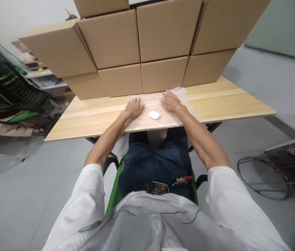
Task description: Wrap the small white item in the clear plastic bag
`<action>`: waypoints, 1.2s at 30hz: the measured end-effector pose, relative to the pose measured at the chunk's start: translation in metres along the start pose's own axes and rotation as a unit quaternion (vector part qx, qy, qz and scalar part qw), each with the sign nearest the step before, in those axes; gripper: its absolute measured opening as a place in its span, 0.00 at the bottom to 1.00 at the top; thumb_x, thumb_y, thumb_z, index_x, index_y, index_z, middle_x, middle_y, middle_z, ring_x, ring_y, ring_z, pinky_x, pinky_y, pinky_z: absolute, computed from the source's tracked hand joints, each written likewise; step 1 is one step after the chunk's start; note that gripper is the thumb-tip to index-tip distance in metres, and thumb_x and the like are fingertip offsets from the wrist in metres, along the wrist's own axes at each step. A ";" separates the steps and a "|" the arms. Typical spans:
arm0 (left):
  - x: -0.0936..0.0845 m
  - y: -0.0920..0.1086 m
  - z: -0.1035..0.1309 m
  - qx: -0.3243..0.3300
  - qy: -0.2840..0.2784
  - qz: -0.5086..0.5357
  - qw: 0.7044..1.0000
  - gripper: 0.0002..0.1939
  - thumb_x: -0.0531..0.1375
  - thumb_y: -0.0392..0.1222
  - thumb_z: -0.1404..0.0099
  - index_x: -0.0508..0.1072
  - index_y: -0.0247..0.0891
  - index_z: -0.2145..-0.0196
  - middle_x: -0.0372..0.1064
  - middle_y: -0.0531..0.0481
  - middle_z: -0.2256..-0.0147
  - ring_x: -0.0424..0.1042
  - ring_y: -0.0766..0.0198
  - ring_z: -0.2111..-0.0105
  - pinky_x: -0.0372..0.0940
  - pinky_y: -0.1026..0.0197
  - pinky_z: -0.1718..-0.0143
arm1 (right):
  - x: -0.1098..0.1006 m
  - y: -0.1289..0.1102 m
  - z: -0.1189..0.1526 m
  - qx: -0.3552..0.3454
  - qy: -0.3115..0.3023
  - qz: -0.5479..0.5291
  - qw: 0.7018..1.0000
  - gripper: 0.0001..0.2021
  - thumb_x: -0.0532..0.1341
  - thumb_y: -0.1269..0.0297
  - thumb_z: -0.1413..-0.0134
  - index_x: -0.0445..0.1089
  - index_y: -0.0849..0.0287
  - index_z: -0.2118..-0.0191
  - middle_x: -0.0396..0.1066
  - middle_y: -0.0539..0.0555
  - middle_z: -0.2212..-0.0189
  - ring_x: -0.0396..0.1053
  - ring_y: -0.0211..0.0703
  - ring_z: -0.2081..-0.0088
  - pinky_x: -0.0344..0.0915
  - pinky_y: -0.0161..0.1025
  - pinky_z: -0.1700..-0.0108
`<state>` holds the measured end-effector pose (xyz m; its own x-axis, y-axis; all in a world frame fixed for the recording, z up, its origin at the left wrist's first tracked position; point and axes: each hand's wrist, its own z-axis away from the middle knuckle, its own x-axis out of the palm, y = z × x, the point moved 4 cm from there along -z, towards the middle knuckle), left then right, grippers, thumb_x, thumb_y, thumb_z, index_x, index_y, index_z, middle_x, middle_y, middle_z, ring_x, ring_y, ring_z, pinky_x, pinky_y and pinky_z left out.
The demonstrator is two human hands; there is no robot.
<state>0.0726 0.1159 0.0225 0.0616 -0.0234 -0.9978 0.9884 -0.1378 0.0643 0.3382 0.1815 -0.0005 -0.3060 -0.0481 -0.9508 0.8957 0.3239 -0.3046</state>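
Pale pine planks make up the desk [223, 101], smooth and lightly grained, and on its near edge I note a thin sheet of clear plastic film [160, 120], crinkled at its far right corner. Both hands lie palm-down on that film. I record the left hand [134, 107] flat with its fingers spread narrowly, gripping nothing; the right hand [170, 101] likewise flat, fingers pointing away, holding nothing. Between them, slightly nearer the body, sits a small white oval case [154, 115], glossy and rounded like a pebble, its long axis running left to right. It lies just beside the left hand's thumb side and a little further from the right hand, touching neither as far as I can tell. Plain brown cardboard boxes [163, 31] stand stacked in a wall behind the film, matt and square-edged
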 end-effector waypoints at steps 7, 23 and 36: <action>0.020 -0.001 -0.034 0.004 -0.047 0.025 0.999 0.44 0.44 0.60 0.04 0.57 0.38 0.03 0.47 0.35 0.03 0.48 0.37 0.02 0.47 0.33 0.03 | 0.013 -0.017 -0.017 -0.040 -0.101 -0.001 0.994 0.42 0.45 0.47 0.06 0.53 0.62 0.01 0.43 0.63 0.01 0.41 0.65 0.01 0.39 0.65 0.02; 0.018 -0.047 0.000 -0.044 0.001 0.015 0.999 0.42 0.46 0.57 0.05 0.65 0.29 0.09 0.57 0.26 0.06 0.57 0.36 0.05 0.53 0.34 0.05 | -0.014 0.020 0.031 0.043 0.024 0.008 0.999 0.37 0.49 0.56 0.07 0.69 0.75 0.11 0.60 0.78 0.07 0.59 0.70 0.06 0.54 0.62 0.05; 0.019 -0.079 0.013 -0.011 0.048 0.052 0.997 0.29 0.55 0.52 0.09 0.81 0.32 0.26 0.80 0.22 0.24 0.79 0.32 0.22 0.70 0.32 0.15 | 0.026 -0.073 0.114 -0.184 0.080 0.052 0.978 0.30 0.59 0.55 0.10 0.78 0.60 0.15 0.86 0.73 0.31 0.77 0.75 0.30 0.77 0.64 0.25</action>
<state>-0.0057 0.1130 -0.0018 0.1759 0.0592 -0.9826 0.9787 -0.1178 0.1681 0.3012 0.0488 -0.0093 -0.2927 0.1427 -0.9455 0.7567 0.6391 -0.1378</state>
